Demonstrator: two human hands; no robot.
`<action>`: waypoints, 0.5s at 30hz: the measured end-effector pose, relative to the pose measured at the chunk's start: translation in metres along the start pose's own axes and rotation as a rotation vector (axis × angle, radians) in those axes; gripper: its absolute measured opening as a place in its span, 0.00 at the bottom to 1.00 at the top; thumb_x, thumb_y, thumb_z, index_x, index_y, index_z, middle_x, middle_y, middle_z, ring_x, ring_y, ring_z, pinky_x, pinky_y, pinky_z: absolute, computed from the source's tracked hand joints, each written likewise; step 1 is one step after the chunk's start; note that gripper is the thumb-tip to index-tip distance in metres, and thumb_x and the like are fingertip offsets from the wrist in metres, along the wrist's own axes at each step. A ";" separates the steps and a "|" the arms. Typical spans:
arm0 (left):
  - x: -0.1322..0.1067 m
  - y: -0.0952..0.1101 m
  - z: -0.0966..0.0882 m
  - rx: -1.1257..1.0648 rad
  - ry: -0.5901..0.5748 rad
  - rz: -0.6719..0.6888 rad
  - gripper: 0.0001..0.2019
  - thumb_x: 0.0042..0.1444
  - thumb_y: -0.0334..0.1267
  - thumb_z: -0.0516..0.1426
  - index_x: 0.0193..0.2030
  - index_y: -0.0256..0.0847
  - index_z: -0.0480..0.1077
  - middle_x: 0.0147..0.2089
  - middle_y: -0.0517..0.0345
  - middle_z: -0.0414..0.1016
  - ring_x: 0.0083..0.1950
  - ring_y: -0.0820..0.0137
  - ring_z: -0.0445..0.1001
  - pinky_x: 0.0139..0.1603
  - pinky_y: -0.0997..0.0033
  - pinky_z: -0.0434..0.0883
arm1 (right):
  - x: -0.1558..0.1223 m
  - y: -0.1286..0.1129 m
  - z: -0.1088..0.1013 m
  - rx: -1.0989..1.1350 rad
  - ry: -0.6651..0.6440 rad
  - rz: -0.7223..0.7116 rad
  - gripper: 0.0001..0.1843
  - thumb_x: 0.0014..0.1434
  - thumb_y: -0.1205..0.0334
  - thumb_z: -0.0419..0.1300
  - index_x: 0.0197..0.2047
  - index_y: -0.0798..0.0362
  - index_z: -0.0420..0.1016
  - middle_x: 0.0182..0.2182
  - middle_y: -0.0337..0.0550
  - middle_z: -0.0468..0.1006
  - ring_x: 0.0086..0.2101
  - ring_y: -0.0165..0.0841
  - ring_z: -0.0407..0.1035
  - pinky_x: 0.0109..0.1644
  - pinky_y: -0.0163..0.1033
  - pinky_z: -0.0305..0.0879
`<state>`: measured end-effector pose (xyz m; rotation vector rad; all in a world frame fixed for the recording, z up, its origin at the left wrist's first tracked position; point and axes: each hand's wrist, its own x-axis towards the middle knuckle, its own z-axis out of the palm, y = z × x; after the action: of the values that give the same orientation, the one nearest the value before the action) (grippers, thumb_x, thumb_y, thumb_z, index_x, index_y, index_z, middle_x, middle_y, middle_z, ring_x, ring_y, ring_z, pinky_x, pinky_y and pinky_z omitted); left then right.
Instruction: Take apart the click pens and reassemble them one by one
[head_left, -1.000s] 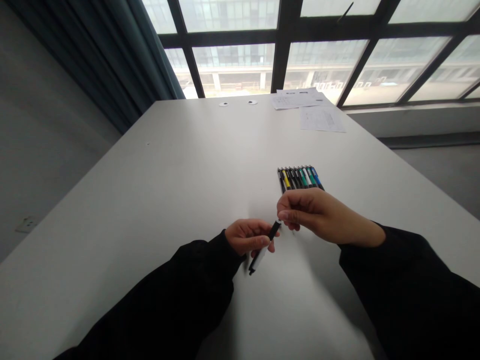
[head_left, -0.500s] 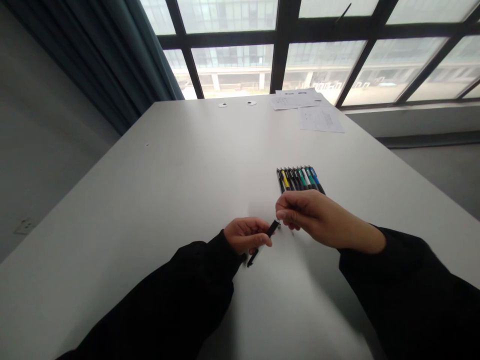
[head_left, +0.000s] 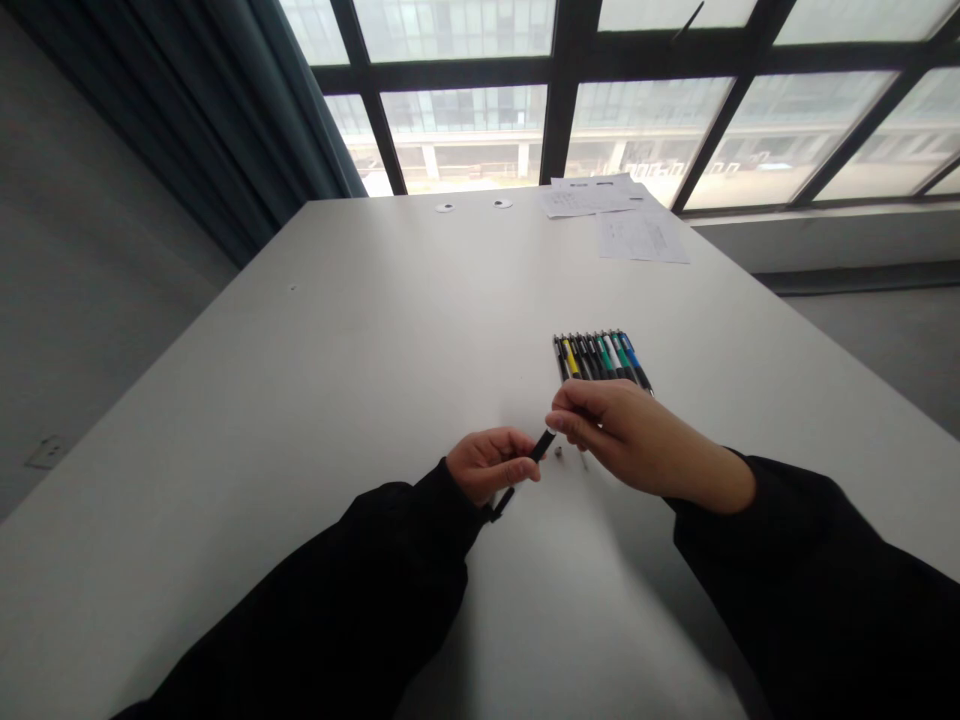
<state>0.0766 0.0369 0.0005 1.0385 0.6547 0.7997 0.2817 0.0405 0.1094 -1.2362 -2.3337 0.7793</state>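
My left hand (head_left: 491, 466) is closed round the barrel of a black pen (head_left: 538, 448), which slants up to the right. My right hand (head_left: 626, 432) pinches the pen's upper tip with thumb and fingers. Both hands hover just above the white table (head_left: 337, 380). A small grey part (head_left: 559, 455) lies on the table beneath the right hand's fingers. Just beyond the right hand, a row of several pens (head_left: 600, 355) with black, yellow, green, white and blue barrels lies side by side.
Sheets of paper (head_left: 641, 238) lie at the far right of the table, with more paper (head_left: 589, 196) at the far edge by the window. Two small round discs (head_left: 474, 206) sit at the far edge. A dark curtain (head_left: 247, 110) hangs at the left.
The pen has slid further into my left hand, so less of its lower end sticks out. Both hands have shifted slightly away from me. A small part now shows on the table.
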 end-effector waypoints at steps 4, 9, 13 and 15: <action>0.003 0.000 0.001 -0.021 0.052 0.054 0.20 0.43 0.47 0.71 0.32 0.34 0.71 0.24 0.59 0.74 0.23 0.77 0.68 0.26 0.77 0.64 | -0.002 -0.001 0.002 -0.085 0.060 -0.071 0.12 0.67 0.59 0.53 0.32 0.53 0.67 0.26 0.39 0.71 0.26 0.29 0.61 0.33 0.35 0.55; 0.004 -0.003 0.002 0.004 0.093 0.094 0.21 0.45 0.48 0.70 0.36 0.37 0.68 0.22 0.64 0.72 0.22 0.75 0.71 0.22 0.77 0.65 | -0.005 0.001 0.003 -0.186 0.085 -0.139 0.11 0.69 0.60 0.50 0.35 0.54 0.66 0.28 0.42 0.71 0.27 0.30 0.61 0.32 0.36 0.54; 0.004 -0.005 0.006 0.112 0.158 0.157 0.19 0.45 0.47 0.70 0.35 0.37 0.69 0.24 0.64 0.70 0.22 0.76 0.69 0.22 0.76 0.65 | -0.006 0.003 0.005 -0.269 0.041 -0.153 0.11 0.70 0.61 0.48 0.36 0.54 0.65 0.29 0.43 0.71 0.28 0.31 0.62 0.32 0.37 0.54; 0.004 -0.004 0.009 0.236 0.239 0.298 0.17 0.45 0.44 0.70 0.34 0.37 0.71 0.25 0.63 0.70 0.26 0.76 0.69 0.26 0.75 0.67 | -0.007 0.003 0.007 -0.323 0.042 -0.147 0.11 0.70 0.62 0.48 0.35 0.54 0.65 0.30 0.43 0.71 0.28 0.32 0.63 0.32 0.37 0.53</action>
<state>0.0866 0.0345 -0.0007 1.2863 0.8227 1.1382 0.2835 0.0345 0.1016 -1.1721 -2.5511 0.3338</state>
